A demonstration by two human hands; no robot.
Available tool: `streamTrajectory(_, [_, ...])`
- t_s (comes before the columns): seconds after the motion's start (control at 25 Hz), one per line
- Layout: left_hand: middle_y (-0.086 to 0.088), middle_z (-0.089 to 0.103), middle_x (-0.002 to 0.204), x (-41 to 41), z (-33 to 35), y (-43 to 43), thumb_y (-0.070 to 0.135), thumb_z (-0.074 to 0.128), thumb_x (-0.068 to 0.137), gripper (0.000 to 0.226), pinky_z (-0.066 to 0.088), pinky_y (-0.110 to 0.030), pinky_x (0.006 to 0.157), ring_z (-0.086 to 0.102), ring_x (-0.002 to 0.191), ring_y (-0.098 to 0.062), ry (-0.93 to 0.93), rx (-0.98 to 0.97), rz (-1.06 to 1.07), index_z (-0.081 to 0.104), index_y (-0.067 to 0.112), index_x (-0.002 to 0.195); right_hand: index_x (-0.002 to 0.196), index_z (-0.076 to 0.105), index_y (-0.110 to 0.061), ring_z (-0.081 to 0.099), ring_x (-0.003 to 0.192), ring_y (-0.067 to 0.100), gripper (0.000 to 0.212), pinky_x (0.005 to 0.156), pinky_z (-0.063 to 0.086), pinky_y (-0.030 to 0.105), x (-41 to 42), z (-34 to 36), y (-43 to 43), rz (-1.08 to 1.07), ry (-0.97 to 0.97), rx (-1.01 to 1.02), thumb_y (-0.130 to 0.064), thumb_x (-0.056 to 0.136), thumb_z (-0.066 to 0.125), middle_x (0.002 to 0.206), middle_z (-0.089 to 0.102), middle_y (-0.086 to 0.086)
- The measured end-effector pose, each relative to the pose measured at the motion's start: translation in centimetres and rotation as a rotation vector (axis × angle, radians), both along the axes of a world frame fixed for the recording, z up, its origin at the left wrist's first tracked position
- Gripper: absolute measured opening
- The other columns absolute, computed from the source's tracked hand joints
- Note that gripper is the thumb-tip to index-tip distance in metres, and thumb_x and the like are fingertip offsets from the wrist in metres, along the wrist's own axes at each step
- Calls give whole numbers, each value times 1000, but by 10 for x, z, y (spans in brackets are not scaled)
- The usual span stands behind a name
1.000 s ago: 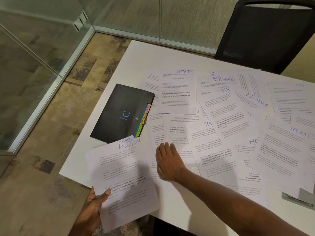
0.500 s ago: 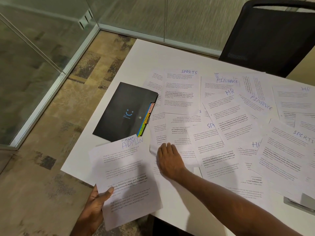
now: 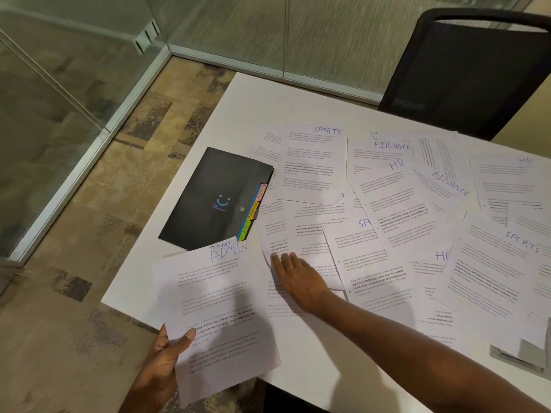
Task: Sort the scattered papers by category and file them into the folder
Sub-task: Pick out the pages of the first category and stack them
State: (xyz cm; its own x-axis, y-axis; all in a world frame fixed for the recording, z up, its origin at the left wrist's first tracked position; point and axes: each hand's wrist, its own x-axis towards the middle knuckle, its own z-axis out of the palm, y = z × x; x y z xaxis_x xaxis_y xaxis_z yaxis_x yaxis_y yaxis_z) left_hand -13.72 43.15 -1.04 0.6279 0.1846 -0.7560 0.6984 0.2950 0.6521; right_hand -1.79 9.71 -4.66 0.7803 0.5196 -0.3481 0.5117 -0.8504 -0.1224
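- Carpet floor (image 3: 74, 323), mottled in tan, olive and dark patches, fills the left side; frosted glass partitions (image 3: 59, 84) in pale metal frames meet at a corner.
- White table (image 3: 268, 99), smooth and matte with a squared corner, runs from the middle out to the right edge.
- Black office chair (image 3: 465, 73), with a mesh back and a curved top bar, stands at the far side of the table.
- Scattered papers (image 3: 396, 222), thin white printed sheets, overlap at skewed angles across the right half of the table; hand-lettered blue headings read SPORTS, FINANCE and HR.
- Black folder (image 3: 208, 189), a flat matte rectangle with a small blue smile logo, lies closed on the table left of the papers.
- ADMIN sheets (image 3: 220, 308), a thin stack of at least two, overhang the near table edge; their top corner covers the folder's near corner.
- Right grip (image 3: 301, 278) lies wide and flat, palm down, with straight fingers together on an upside-down sheet near the folder.
- Left grip (image 3: 162, 365) holds the ADMIN sheets at their lower left corner, thumb on top and fingers beneath.
- Coloured index tabs (image 3: 253, 208), orange, yellow, green and blue, stick out of the folder's right edge; some are lettered ADMIN, FINANCE and HR.
- Round metal snap (image 3: 242, 209) sits on the cover just beside the tabs.
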Motion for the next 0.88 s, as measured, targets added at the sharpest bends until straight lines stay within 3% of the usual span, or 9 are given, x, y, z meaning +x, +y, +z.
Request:
streamTrajectory(0.08, [-5,74,138,0,2,-1,2,70,97,58,40,-65,120,63,133,-39,12,-9,4,60,29,148,166,8,7,46,140,49,88,107,53,53,7,8,-8,16,32,18,0,95,60,154,42,32])
streamTrajectory(0.16, [-6,74,137,1,5,-3,-1,67,98,58,41,-62,118,65,130,-38,7,-31,25,59,27,149,164,23,5,61,119,42,88,83,62,49,11,5,-14,5,-10,82,6,87,66,139,57,26])
streamTrajectory(0.28, [-7,74,138,1,5,-2,-3,68,96,60,39,-63,120,63,133,-40,-10,-18,38,59,23,149,142,53,-6,70,90,34,53,60,54,39,21,7,-24,-162,-26,166,-1,90,63,116,69,14])
streamTrajectory(0.4, [-7,73,138,1,5,0,-3,68,95,60,39,-63,121,63,134,-40,-25,-9,47,61,24,148,119,63,-14,71,76,31,26,55,57,39,33,21,-45,-362,-79,260,-11,94,64,101,74,9])
streamTrajectory(0.52, [-4,74,137,0,6,0,-5,66,97,60,56,-49,107,65,131,-34,-49,-3,48,59,23,150,112,70,-13,74,74,32,21,56,57,35,40,36,-71,-528,-153,390,-11,92,66,93,76,8])
streamTrajectory(0.6, [-3,75,136,-1,5,0,-6,65,97,60,51,-49,113,65,131,-32,-53,1,61,60,22,150,108,72,-12,73,75,35,23,57,52,34,43,42,-90,-601,-185,431,-16,91,56,90,75,11])
streamTrajectory(0.68, [3,79,126,-1,4,-1,-9,64,98,54,42,-50,118,66,128,-29,-46,15,57,65,22,142,108,71,-11,70,74,35,28,59,49,34,43,41,-111,-675,-202,440,-19,90,51,89,73,11])
streamTrajectory(0.76, [10,82,113,0,6,-4,-10,62,98,50,50,-41,108,67,120,-23,-50,31,47,67,25,133,111,70,-12,68,76,32,22,62,50,35,41,38,-128,-760,-208,437,-13,95,55,93,74,9])
streamTrajectory(0.88, [1,80,124,2,5,-6,-9,63,99,53,60,-37,101,66,125,-32,-35,32,57,63,21,143,117,72,-9,63,76,26,22,66,44,31,35,41,-144,-849,-258,452,-5,99,61,99,76,11])
